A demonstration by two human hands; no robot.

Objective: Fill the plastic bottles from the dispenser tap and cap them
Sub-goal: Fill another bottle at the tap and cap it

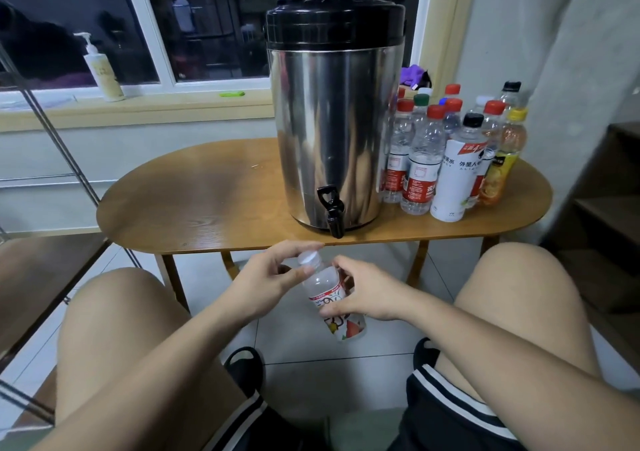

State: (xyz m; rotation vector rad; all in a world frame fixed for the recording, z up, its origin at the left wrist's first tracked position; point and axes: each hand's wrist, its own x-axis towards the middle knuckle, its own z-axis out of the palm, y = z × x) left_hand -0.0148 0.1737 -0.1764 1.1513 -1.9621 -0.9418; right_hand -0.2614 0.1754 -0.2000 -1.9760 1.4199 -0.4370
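Note:
A steel dispenser (334,131) with a black lid stands on the oval wooden table (207,204); its black tap (331,209) hangs over the front edge. Below the tap, between my knees, I hold a small clear plastic bottle (332,298) with a colourful label, tilted to the left. My right hand (363,294) grips the bottle's body. My left hand (273,277) pinches the white cap (309,258) on its neck between thumb and fingers. Whether the bottle holds water cannot be told.
Several capped bottles (450,152) with red, black, green and yellow caps stand crowded to the right of the dispenser. A pump bottle (104,72) sits on the windowsill. A metal rack (52,145) leans at the left, and steps rise at the right.

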